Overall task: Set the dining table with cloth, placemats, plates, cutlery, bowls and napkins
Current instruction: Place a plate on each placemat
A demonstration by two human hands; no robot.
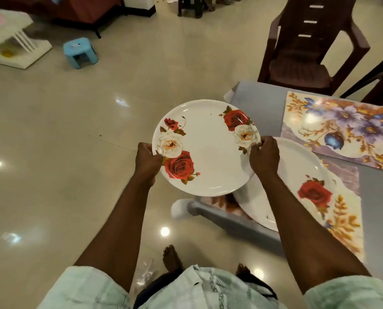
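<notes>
In the head view, a rose-patterned plate [205, 148] is held level above the floor, just off the corner of the grey-clothed tabletop [259, 101]. It is gripped at opposite rims: the left hand [147, 160] has its fingers curled round the near-left edge, and the right hand [264, 156] pinches the right edge. A second plate [297, 186] is already set on the near placemat [346, 210]; the far placemat [346, 128] is bare. The held plate is probably meant for that far placemat. It is best carried flat, kept clear of the seated plate's rim, lowered centred on the mat, and released only once its base is fully supported. The brown chair [306, 52] beyond should be avoided.
</notes>
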